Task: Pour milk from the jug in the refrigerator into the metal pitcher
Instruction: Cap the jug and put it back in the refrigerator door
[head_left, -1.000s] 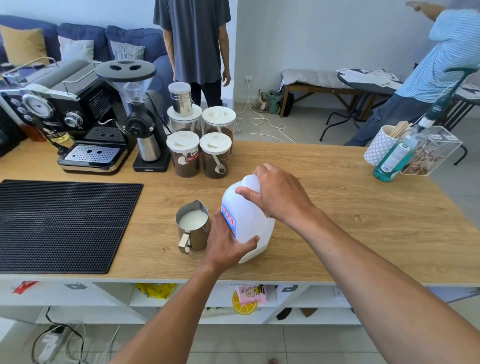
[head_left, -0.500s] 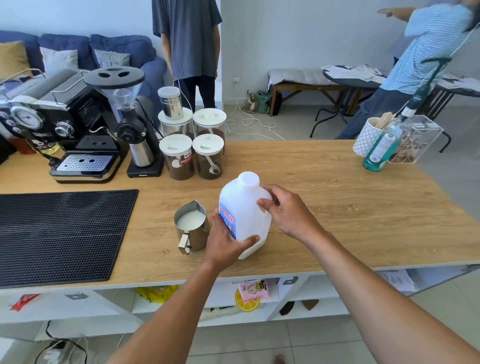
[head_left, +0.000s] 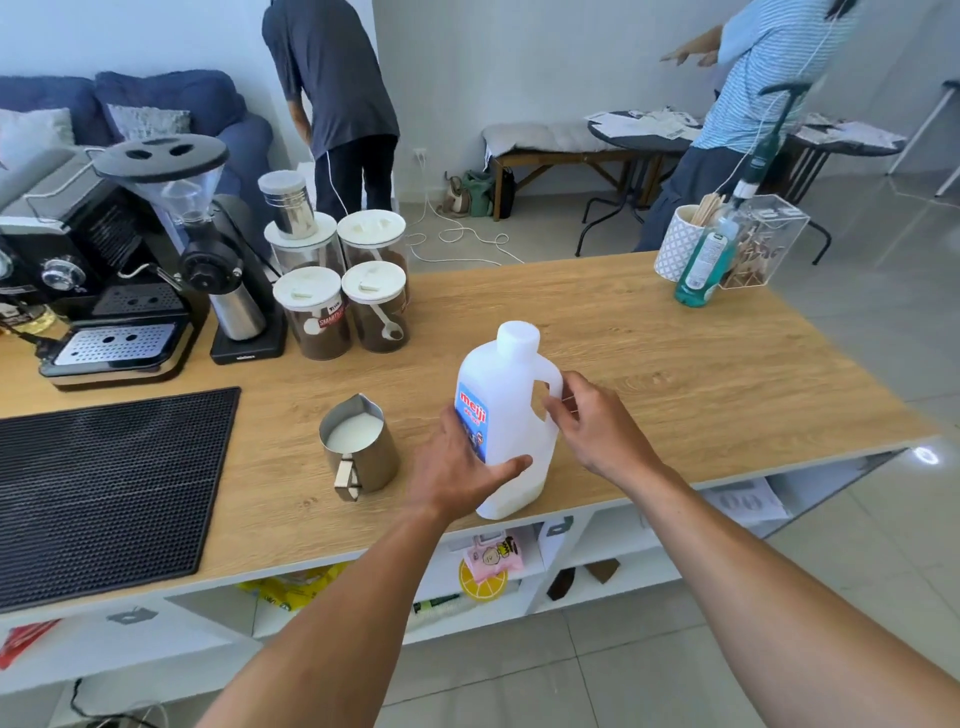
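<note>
A white plastic milk jug (head_left: 511, 395) with a blue and red label stands upright on the wooden counter (head_left: 675, 374), near its front edge, with its white cap on. My left hand (head_left: 457, 467) wraps the jug's lower left side. My right hand (head_left: 592, 426) is at the jug's handle on the right, fingers curled toward it. To the left of the jug stands the metal pitcher (head_left: 358, 447), with white milk inside and its handle facing me.
A black rubber mat (head_left: 104, 493) covers the counter's left. Behind are an espresso machine (head_left: 98, 291), a grinder (head_left: 218, 260) and several lidded coffee jars (head_left: 343, 291). A green bottle (head_left: 701, 265) and stick holders stand far right. Two people stand beyond the counter.
My right hand came off the jug's cap and dropped to the handle on its right side. The left hand stayed on the jug. My view shifted right.
</note>
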